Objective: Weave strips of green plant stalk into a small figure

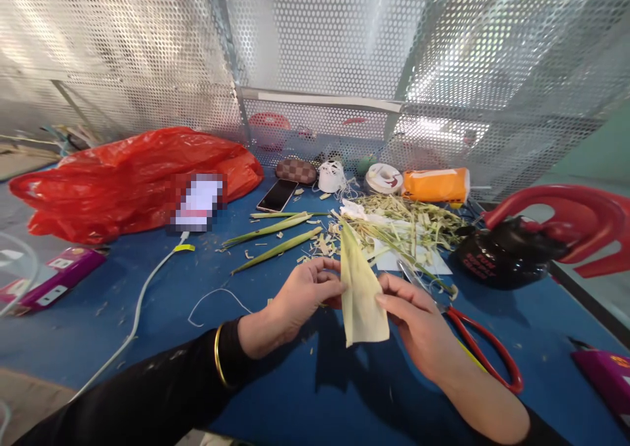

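Held up between both hands is a pale yellow-green corn husk (364,302), its pointed tip away from me and its broad cut end toward me. My left hand (308,295) pinches its left edge with thumb and fingers. On the right edge, my right hand (413,315) has the husk between thumb and fingers. Beyond them, a rolled green husk (280,249) and others like it lie on the blue table (207,321). Husk scraps (418,220) are heaped behind, partly on white paper. Red-handled scissors (487,347) rest beside my right forearm.
A red plastic bag (138,177) and a lit phone (199,203) on a white cable lie left. A dark phone (278,195), checked case (295,170), white string (332,177), tape roll (384,178) and orange pack (436,185) line the back. A black bottle (506,252) stands right.
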`<state>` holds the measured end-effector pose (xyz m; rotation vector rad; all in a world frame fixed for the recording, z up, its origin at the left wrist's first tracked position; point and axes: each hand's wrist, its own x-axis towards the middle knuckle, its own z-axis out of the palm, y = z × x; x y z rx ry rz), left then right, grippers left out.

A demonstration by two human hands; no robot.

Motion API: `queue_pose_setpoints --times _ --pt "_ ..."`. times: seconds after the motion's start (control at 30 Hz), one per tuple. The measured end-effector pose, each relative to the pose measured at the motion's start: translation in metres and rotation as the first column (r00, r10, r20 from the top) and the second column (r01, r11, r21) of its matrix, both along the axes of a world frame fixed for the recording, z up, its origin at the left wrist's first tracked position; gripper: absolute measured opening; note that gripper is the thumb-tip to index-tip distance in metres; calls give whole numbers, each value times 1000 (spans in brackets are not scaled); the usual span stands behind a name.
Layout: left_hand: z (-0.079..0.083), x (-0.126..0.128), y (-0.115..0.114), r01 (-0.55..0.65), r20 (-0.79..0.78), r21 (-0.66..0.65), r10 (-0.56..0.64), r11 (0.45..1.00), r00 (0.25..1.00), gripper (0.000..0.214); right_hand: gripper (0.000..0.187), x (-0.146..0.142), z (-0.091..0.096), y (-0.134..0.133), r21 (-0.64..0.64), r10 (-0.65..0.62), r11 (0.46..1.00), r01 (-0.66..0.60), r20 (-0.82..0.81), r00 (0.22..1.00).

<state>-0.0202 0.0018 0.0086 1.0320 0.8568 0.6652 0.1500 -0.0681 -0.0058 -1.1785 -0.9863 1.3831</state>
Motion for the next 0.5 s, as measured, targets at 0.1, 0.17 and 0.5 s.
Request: queue_pose_setpoints --times 0.1,0.17,0.5 --pt "1 -2 1 6 -4 49 -6 999 1000 45 18 1 0 0 -28 -40 999 39 -17 999" --pt "0 -2 1 8 9 111 -9 994 1000 58 16 0 1 0 -51 -39 998 36 -52 998" --pt "-16 -4 -4 199 -316 551 -17 811 949 33 20 -3 4 -2 -104 -25 995 8 -164 986"
